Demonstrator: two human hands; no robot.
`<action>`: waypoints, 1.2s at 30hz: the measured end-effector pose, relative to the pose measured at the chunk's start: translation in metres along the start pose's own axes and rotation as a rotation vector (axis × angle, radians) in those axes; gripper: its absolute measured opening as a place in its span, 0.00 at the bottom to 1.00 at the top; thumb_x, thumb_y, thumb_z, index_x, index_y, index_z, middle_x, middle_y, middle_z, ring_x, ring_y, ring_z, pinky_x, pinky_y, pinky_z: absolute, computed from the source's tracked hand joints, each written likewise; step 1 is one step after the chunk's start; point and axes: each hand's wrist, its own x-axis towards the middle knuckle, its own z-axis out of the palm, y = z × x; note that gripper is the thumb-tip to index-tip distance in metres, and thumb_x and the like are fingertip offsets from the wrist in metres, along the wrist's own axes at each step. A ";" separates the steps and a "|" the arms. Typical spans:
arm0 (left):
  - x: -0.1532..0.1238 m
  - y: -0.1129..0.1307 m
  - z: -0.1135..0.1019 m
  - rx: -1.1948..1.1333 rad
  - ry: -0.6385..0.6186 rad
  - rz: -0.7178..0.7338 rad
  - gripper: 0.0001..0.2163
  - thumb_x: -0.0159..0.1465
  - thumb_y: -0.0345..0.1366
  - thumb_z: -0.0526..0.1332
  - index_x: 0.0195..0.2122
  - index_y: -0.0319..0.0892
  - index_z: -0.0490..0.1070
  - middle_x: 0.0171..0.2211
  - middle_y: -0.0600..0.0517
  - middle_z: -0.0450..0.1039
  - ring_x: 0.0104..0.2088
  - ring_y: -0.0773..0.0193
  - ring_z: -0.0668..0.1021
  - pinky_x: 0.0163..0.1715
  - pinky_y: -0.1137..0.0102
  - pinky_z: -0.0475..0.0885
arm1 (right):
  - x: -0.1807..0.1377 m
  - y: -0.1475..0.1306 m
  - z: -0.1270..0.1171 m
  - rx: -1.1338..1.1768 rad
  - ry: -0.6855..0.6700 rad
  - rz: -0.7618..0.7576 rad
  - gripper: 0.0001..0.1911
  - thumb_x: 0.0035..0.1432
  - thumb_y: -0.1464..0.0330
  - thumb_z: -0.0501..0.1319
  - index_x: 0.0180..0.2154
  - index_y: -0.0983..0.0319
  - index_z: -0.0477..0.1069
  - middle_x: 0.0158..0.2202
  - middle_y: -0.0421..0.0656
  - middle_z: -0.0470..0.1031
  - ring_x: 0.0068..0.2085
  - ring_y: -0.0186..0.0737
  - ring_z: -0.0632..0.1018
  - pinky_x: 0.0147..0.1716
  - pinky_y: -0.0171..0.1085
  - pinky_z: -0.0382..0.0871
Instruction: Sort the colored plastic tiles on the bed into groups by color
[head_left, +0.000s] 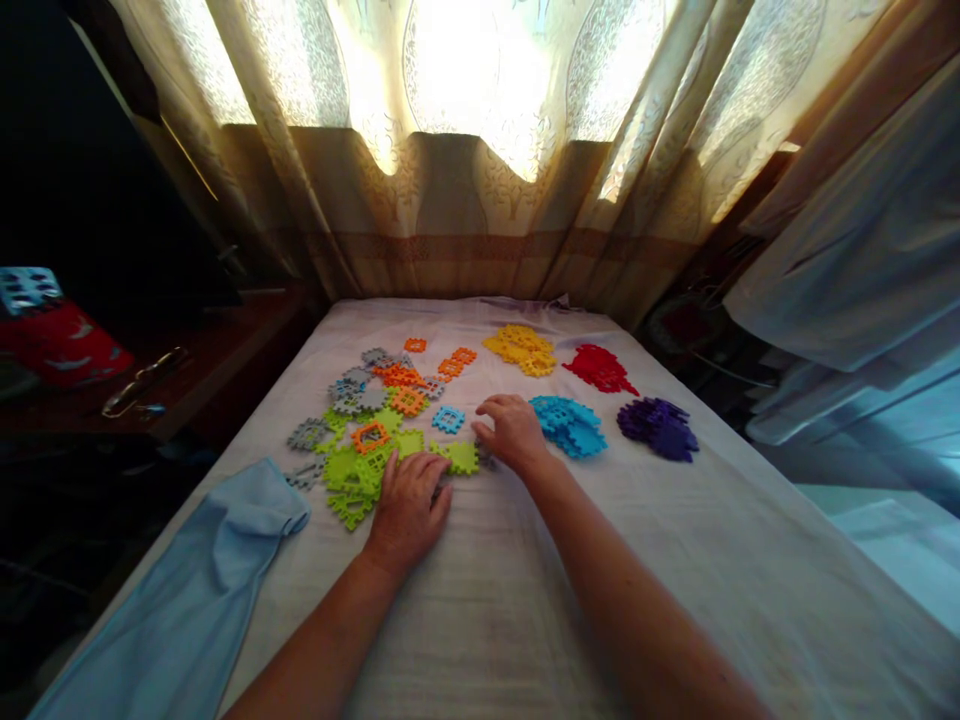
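Reaching unclenched, left hand [409, 503] at green pieces [342, 466], right hand [515, 432] between blue square [448, 409] and blue pile [568, 425]

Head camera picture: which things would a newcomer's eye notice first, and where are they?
The sunlit curtain across the back stands out first. Next, on the white sheet, come the mixed green, grey and orange pieces at left, and the yellow pile, red pile, blue pile and purple pile toward the right. The left hand is at the green pieces, the right hand beside the blue pile.
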 end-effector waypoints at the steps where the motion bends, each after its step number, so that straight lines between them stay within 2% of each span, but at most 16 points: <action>1: 0.000 0.000 0.000 -0.002 0.000 0.000 0.13 0.65 0.35 0.56 0.50 0.46 0.72 0.49 0.46 0.76 0.53 0.53 0.75 0.65 0.45 0.55 | 0.004 -0.007 0.004 0.019 -0.038 -0.022 0.13 0.60 0.63 0.61 0.45 0.58 0.78 0.50 0.46 0.78 0.52 0.45 0.73 0.53 0.41 0.63; 7: 0.001 0.001 0.000 -0.012 -0.020 -0.013 0.13 0.65 0.34 0.56 0.49 0.46 0.71 0.49 0.47 0.76 0.53 0.54 0.74 0.65 0.45 0.54 | 0.022 -0.026 0.018 -0.019 -0.191 -0.055 0.19 0.57 0.59 0.64 0.48 0.58 0.78 0.50 0.47 0.78 0.51 0.46 0.75 0.51 0.40 0.65; 14: 0.001 0.000 0.000 -0.010 -0.010 -0.009 0.13 0.65 0.35 0.56 0.50 0.46 0.71 0.48 0.47 0.76 0.53 0.54 0.75 0.65 0.45 0.54 | 0.027 -0.026 0.016 -0.096 -0.169 -0.072 0.17 0.58 0.60 0.62 0.47 0.59 0.77 0.47 0.49 0.78 0.49 0.46 0.76 0.49 0.40 0.65; 18: 0.000 -0.003 0.002 -0.004 0.000 0.010 0.13 0.65 0.35 0.56 0.50 0.46 0.71 0.49 0.47 0.77 0.53 0.53 0.75 0.64 0.45 0.55 | 0.011 -0.006 0.001 -0.071 -0.058 0.019 0.16 0.59 0.62 0.62 0.47 0.59 0.77 0.50 0.48 0.77 0.51 0.46 0.75 0.50 0.40 0.65; 25: 0.001 -0.004 0.003 0.014 0.046 0.046 0.12 0.63 0.34 0.57 0.47 0.46 0.73 0.50 0.45 0.76 0.54 0.52 0.74 0.64 0.44 0.55 | -0.033 0.056 -0.040 -0.159 0.148 0.255 0.15 0.60 0.62 0.62 0.46 0.61 0.77 0.50 0.49 0.76 0.52 0.48 0.74 0.51 0.43 0.64; 28: 0.002 -0.002 -0.001 0.020 0.075 0.064 0.12 0.64 0.34 0.56 0.46 0.46 0.74 0.50 0.45 0.76 0.54 0.51 0.75 0.63 0.43 0.56 | -0.047 0.067 -0.047 -0.163 0.204 0.302 0.16 0.61 0.62 0.61 0.47 0.61 0.76 0.54 0.51 0.74 0.55 0.50 0.72 0.52 0.45 0.64; 31: 0.001 0.001 -0.004 0.026 0.098 0.096 0.13 0.64 0.33 0.56 0.47 0.46 0.75 0.50 0.45 0.77 0.54 0.52 0.75 0.63 0.44 0.56 | -0.063 0.055 -0.040 -0.099 0.254 0.238 0.14 0.62 0.65 0.59 0.46 0.61 0.77 0.54 0.50 0.74 0.55 0.48 0.73 0.54 0.44 0.64; 33: 0.000 0.002 -0.005 0.033 0.111 0.116 0.13 0.65 0.33 0.54 0.46 0.46 0.76 0.49 0.46 0.78 0.54 0.53 0.75 0.64 0.45 0.56 | -0.076 0.038 -0.028 -0.022 0.250 0.156 0.12 0.63 0.68 0.58 0.44 0.61 0.78 0.52 0.49 0.76 0.53 0.44 0.74 0.54 0.40 0.65; 36: 0.000 -0.001 -0.010 0.049 0.130 0.131 0.14 0.66 0.32 0.53 0.46 0.47 0.76 0.48 0.47 0.79 0.53 0.55 0.76 0.64 0.46 0.56 | -0.095 0.017 -0.006 0.082 0.177 0.093 0.12 0.63 0.69 0.55 0.39 0.59 0.78 0.45 0.46 0.78 0.45 0.39 0.77 0.46 0.34 0.68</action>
